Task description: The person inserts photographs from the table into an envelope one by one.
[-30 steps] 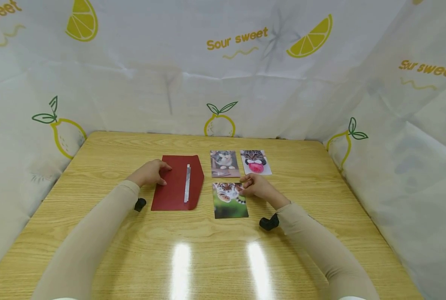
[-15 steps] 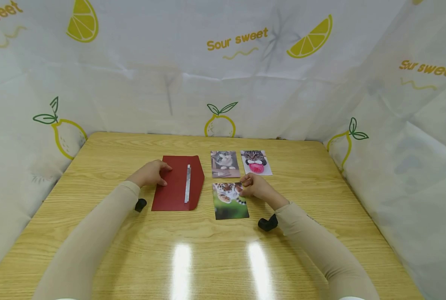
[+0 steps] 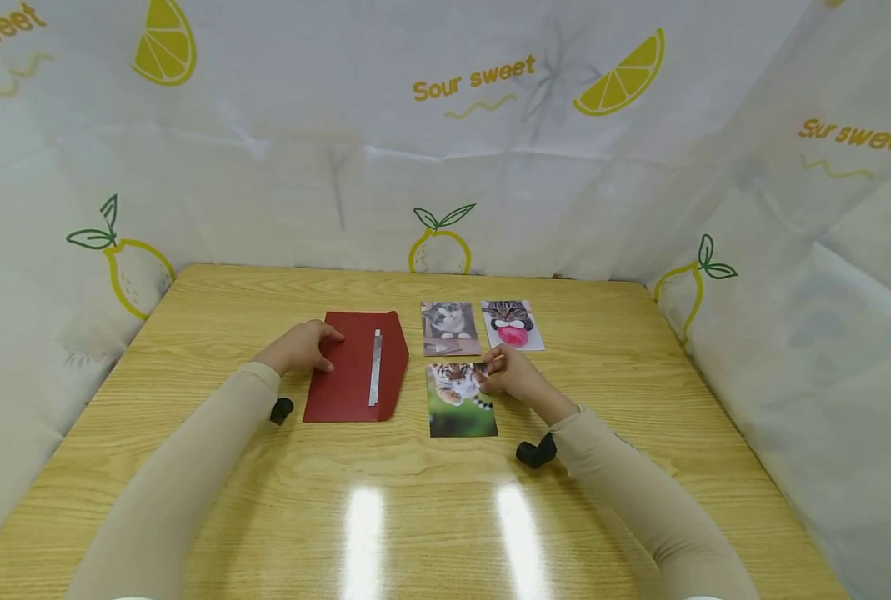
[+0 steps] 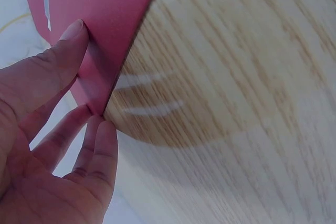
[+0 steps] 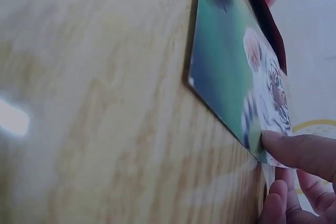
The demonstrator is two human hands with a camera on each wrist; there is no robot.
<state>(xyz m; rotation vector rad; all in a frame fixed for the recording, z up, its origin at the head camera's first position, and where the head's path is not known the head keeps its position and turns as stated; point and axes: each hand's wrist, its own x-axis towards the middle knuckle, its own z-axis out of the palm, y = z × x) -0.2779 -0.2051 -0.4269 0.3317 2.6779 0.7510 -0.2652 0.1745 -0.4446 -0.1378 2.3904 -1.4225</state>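
A red envelope (image 3: 347, 379) lies on the wooden table with its flap toward the right, a pale strip (image 3: 375, 367) along it. My left hand (image 3: 298, 346) rests on its left side, thumb and fingers spread. In the left wrist view the thumb lies on the envelope (image 4: 118, 9) and other fingertips touch its edge. My right hand (image 3: 516, 375) pinches the upper right corner of a tiger cub photo (image 3: 456, 417). In the right wrist view the thumb is on top of the photo (image 5: 215, 61), other fingers lower and partly hidden; its near edge stands slightly off the table.
Behind the tiger photo lie a kitten photo (image 3: 445, 321) and, to its right, a tabby cat photo (image 3: 507, 312) with a pink patch. Black wrist devices (image 3: 537, 451) hang below both wrists. A white lemon-print curtain (image 3: 302, 192) surrounds the table (image 3: 445, 508).
The right hand and the upper edge of the tiger photo have shifted up very slightly. My left hand and the envelope stay in place.
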